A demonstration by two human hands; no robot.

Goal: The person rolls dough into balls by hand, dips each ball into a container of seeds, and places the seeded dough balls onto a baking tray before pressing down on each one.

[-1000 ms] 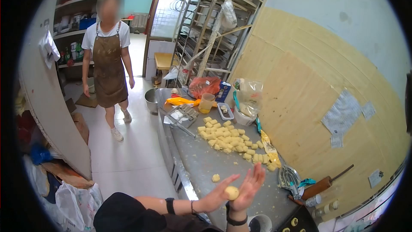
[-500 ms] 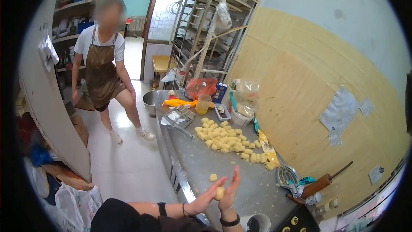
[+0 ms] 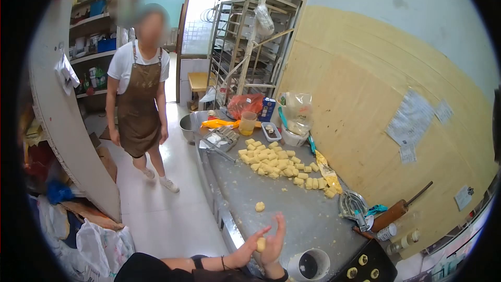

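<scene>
A pale yellow dough ball sits pressed between my two palms, above the near edge of the metal table. My left hand lies against its left side and my right hand against its right, fingers stretched upward. Just beyond my fingers, a second dough ball rests alone on the tabletop. Farther back spreads a heap of cut dough pieces. To the right of my right hand stands a white tub with a dark inside. Beside it is a black tray bearing several dough rounds with dark centres.
A person in a brown apron stands on the floor left of the table. A rolling pin and a metal scoop-like tool lie along the wall side. Bags and a plastic jug crowd the far end, before a metal rack.
My hands have shifted slightly down and left, still with the dough ball between them. The person in the apron has straightened up and moved a little right. More of the black tray shows.
</scene>
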